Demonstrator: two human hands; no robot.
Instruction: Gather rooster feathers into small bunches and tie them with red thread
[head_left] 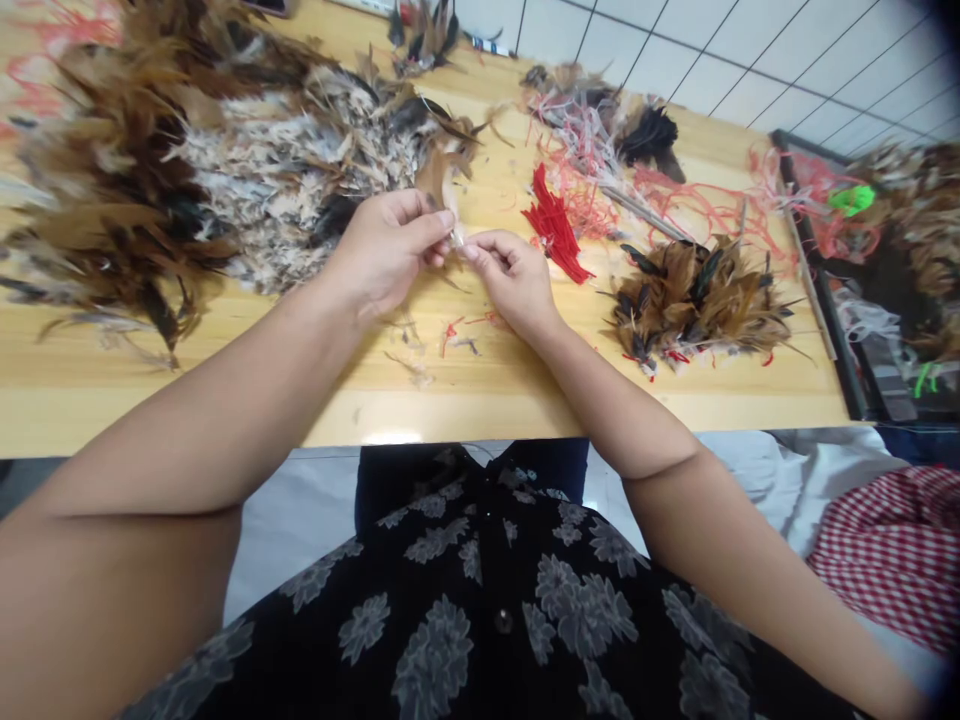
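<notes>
Brown feathers [444, 180] stick up from between the thumb and fingers of my left hand [390, 240], which pinches them near their pale base. My right hand [514, 275] meets it there, thumb and forefinger pressed together at the feather base; what they grip is too small to make out. Behind and left of my left hand spreads a big pile of pale fluffy feathers [262, 180] with brown feathers [127, 130] around it. A bundle of red strings [555, 225] lies just beyond my right hand.
Bunched brown and black feathers [697, 300] lie on the wooden table [450, 405] at the right. Pink strings [697, 195] trail behind them. A black-edged tray [821, 290] with feathers and green strings stands far right. Red scraps [450, 335] lie near the hands.
</notes>
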